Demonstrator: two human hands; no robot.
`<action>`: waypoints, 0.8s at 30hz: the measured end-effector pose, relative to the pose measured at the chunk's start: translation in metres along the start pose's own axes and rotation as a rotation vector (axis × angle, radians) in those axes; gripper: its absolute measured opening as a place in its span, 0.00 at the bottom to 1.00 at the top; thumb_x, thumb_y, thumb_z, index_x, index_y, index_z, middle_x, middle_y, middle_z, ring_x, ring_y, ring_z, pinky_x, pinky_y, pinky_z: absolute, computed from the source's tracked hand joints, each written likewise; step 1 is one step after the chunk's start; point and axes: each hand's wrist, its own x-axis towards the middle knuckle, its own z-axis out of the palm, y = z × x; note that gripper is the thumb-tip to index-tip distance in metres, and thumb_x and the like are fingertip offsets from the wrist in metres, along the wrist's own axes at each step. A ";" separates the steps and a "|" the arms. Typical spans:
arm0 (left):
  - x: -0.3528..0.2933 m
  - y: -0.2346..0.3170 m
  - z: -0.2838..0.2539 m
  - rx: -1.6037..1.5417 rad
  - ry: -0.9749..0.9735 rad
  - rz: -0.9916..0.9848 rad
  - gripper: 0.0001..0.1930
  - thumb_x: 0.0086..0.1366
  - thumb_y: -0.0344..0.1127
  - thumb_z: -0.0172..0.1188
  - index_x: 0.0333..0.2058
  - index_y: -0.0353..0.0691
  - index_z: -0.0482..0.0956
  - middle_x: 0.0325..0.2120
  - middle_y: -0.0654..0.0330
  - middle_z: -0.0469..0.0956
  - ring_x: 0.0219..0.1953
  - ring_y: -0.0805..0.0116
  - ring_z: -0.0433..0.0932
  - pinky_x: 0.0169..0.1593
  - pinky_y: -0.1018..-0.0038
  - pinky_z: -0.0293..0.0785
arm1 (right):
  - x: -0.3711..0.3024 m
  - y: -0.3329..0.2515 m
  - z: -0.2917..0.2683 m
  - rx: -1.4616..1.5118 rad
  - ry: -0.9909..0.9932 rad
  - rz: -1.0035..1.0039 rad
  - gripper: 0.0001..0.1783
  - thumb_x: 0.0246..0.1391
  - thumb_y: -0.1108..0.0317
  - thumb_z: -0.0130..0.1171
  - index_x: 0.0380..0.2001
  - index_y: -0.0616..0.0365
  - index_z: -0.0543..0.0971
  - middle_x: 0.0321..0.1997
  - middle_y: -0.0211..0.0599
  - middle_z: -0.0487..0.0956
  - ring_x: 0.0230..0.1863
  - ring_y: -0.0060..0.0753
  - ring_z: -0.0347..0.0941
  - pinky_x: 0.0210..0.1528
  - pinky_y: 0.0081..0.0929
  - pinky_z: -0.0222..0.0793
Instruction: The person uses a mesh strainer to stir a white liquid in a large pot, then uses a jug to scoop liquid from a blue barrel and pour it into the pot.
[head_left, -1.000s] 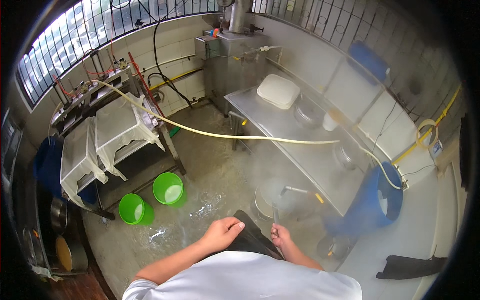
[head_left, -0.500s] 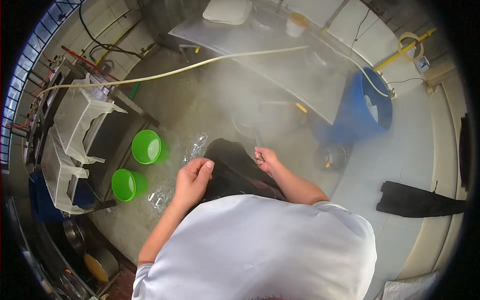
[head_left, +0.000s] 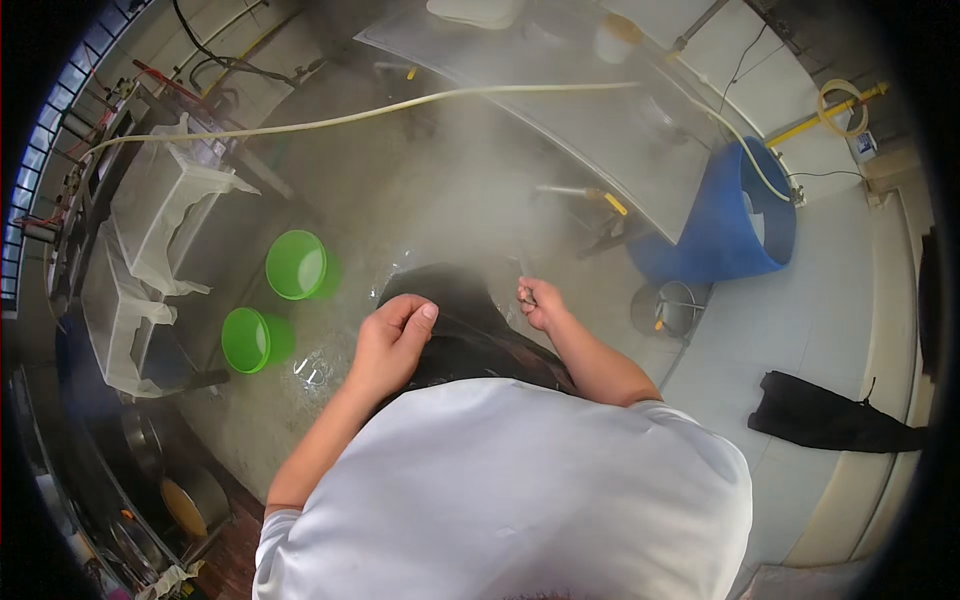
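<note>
My left hand (head_left: 393, 345) hovers over the dark apron (head_left: 450, 310) on my lap, fingers curled and thumb pressed against them. Whatever it may hold is hidden. To the right, my right hand (head_left: 541, 303) is closed on a thin greyish tool (head_left: 522, 264) whose far end fades into steam. Both hands are apart from each other. Two green buckets (head_left: 297, 265) stand on the floor to the left of my left hand, each with something pale inside.
A metal table (head_left: 560, 110) stands ahead, crossed by a pale hose (head_left: 420, 98). A blue barrel (head_left: 745, 225) leans at the right, near a metal pot (head_left: 678, 308). Cloth-draped equipment (head_left: 175, 220) lines the left. Black cloth (head_left: 820, 410) lies at right; wet patches mark the floor.
My view has shifted slightly, so the table and hose sit higher in the picture. Steam has moved, leaving the yellow-handled valve plainer. Both hands keep nearly the same pose.
</note>
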 end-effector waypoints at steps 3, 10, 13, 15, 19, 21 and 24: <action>0.001 0.003 -0.002 -0.012 0.000 0.000 0.14 0.72 0.40 0.55 0.39 0.33 0.79 0.23 0.66 0.74 0.28 0.79 0.70 0.34 0.80 0.69 | 0.006 -0.001 -0.001 0.063 0.049 0.002 0.04 0.58 0.72 0.57 0.32 0.56 0.72 0.21 0.33 0.70 0.19 0.26 0.66 0.15 0.22 0.49; -0.003 0.009 -0.006 0.029 0.025 -0.042 0.14 0.72 0.41 0.55 0.38 0.33 0.79 0.23 0.67 0.73 0.28 0.79 0.69 0.34 0.79 0.68 | 0.009 -0.002 -0.007 0.060 0.091 -0.008 0.06 0.59 0.73 0.56 0.38 0.56 0.71 0.21 0.32 0.70 0.19 0.27 0.66 0.15 0.22 0.50; -0.003 0.003 -0.003 0.016 0.030 0.014 0.15 0.72 0.42 0.55 0.37 0.33 0.79 0.22 0.67 0.73 0.28 0.79 0.69 0.33 0.78 0.68 | 0.005 -0.002 -0.012 0.041 0.045 -0.023 0.06 0.59 0.73 0.55 0.38 0.55 0.69 0.22 0.33 0.71 0.19 0.26 0.65 0.14 0.22 0.48; -0.002 0.004 -0.002 0.030 0.035 0.020 0.15 0.72 0.42 0.55 0.37 0.33 0.79 0.22 0.67 0.73 0.28 0.79 0.70 0.33 0.78 0.68 | 0.006 -0.002 -0.013 0.085 0.087 -0.012 0.05 0.60 0.72 0.54 0.36 0.55 0.69 0.21 0.33 0.71 0.18 0.26 0.65 0.14 0.21 0.48; -0.002 0.007 -0.003 0.048 0.019 -0.009 0.16 0.72 0.43 0.56 0.36 0.33 0.80 0.22 0.66 0.73 0.28 0.78 0.70 0.33 0.78 0.68 | 0.005 -0.007 -0.010 0.100 0.040 -0.010 0.05 0.60 0.72 0.54 0.34 0.54 0.68 0.21 0.33 0.70 0.18 0.26 0.66 0.13 0.21 0.48; -0.001 0.006 -0.004 0.062 0.017 -0.006 0.16 0.72 0.43 0.56 0.35 0.33 0.80 0.22 0.66 0.73 0.27 0.78 0.70 0.33 0.78 0.68 | 0.003 -0.011 -0.004 0.068 0.059 -0.019 0.06 0.61 0.71 0.54 0.33 0.53 0.67 0.21 0.30 0.70 0.18 0.22 0.65 0.13 0.19 0.48; 0.005 0.004 -0.004 0.066 0.011 0.006 0.17 0.72 0.43 0.56 0.34 0.33 0.79 0.22 0.66 0.73 0.27 0.78 0.70 0.33 0.78 0.68 | 0.001 -0.015 -0.002 0.032 0.033 -0.029 0.06 0.61 0.70 0.55 0.33 0.53 0.68 0.21 0.30 0.71 0.18 0.21 0.65 0.13 0.20 0.49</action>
